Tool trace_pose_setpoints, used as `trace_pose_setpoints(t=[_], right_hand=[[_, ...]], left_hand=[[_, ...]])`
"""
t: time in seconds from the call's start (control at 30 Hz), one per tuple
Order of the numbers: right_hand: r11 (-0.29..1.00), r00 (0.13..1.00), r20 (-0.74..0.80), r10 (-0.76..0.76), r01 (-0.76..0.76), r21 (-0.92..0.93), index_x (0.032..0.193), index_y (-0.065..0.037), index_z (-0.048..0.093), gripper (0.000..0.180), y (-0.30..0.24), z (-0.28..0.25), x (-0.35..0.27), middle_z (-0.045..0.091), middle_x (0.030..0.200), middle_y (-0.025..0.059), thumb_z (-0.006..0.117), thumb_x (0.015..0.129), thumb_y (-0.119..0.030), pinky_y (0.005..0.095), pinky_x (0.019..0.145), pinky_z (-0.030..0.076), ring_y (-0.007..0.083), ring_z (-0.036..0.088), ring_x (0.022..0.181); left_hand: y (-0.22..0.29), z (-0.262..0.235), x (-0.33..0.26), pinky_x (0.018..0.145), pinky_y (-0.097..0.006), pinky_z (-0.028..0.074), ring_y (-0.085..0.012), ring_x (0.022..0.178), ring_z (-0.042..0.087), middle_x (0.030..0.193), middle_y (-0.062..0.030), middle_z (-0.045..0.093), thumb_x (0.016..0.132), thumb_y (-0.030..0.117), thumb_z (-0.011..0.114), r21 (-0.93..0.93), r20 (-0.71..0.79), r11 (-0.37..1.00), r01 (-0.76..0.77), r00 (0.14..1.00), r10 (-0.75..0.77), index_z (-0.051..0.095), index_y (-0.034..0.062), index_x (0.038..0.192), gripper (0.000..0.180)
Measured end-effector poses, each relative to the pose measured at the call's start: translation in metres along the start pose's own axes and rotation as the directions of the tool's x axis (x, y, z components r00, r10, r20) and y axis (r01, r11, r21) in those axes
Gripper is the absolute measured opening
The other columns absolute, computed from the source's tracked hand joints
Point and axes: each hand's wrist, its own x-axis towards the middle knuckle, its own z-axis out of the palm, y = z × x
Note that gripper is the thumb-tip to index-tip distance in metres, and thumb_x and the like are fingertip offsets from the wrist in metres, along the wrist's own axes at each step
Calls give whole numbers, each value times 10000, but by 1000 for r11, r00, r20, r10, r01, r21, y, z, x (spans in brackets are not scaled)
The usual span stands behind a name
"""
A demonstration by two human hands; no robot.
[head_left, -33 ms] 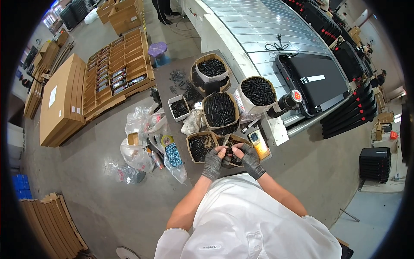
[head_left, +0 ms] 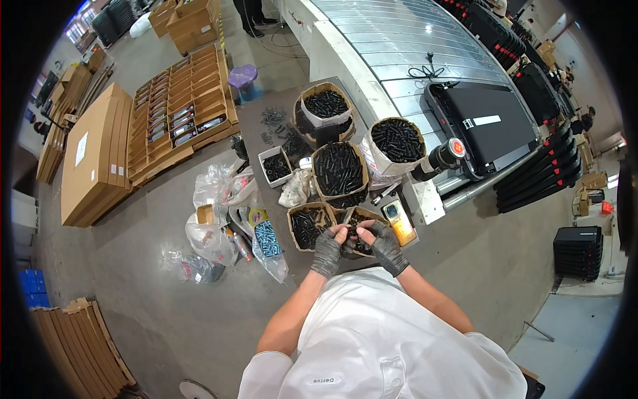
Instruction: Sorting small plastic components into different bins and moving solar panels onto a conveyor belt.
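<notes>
Both hands wear dark grey fingerless gloves and meet over a cardboard box (head_left: 367, 251) of small dark parts. My left hand (head_left: 327, 250) is closed, thumb against fingers. Close beside it, my right hand (head_left: 384, 245) is closed in a similar pinch. Whatever sits between the fingertips is too small and dark to make out. Left of this box stands another open box (head_left: 292, 229) with black parts. Just beyond is a larger box of black cylindrical parts (head_left: 339, 169). A phone with a lit yellow screen (head_left: 401, 226) lies right of my right hand.
A white bag of black parts (head_left: 397, 141) and a small white box of black rings (head_left: 275, 166) stand farther off. A whitish cloth (head_left: 296, 190) lies between boxes. Right is a roller conveyor (head_left: 399, 56) bearing a black case (head_left: 488, 126). Plastic bags (head_left: 211, 243) lie left.
</notes>
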Motion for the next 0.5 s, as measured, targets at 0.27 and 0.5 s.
trace_pose_setpoints(t=[0.27, 0.5], right_hand=[[958, 975, 71, -209, 218, -185, 1016, -6, 575, 182, 7, 1, 8, 627, 876, 46, 629, 861, -83, 266, 739, 499, 113, 610, 793], [992, 992, 31, -123, 123, -7, 1008, -10, 576, 158, 6, 0, 11, 620, 873, 38, 599, 884, -105, 261, 733, 492, 111, 587, 810]], left_hand=[[1, 2, 0, 708, -244, 493, -105, 770, 600, 901, -13, 656, 904, 217, 631, 115, -11, 989, -88, 996, 90, 661, 53, 1068, 234], [7, 4, -3, 715, -237, 496, -93, 795, 609, 915, -14, 656, 905, 227, 630, 83, 4, 993, -88, 996, 88, 660, 44, 1083, 257]])
